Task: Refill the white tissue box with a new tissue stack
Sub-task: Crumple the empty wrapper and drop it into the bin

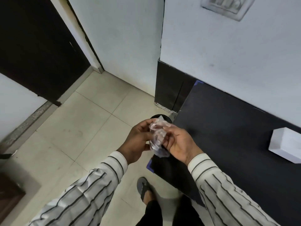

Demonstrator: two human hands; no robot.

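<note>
A crumpled clear plastic wrapper [158, 137] is squeezed between both my hands, above the floor beside the table's left edge. My left hand [137, 141] grips its left side and my right hand [180, 144] pinches its right side. The white tissue box [284, 145] rests on the dark table [228, 128] at the far right, well apart from my hands. No tissue stack is visible in the head view.
A dark round bin [164, 117] stands on the tiled floor just beyond my hands, mostly hidden by them. A dark door [37, 54] is at the left, a white wall behind the table. My sandalled foot [145, 188] is below.
</note>
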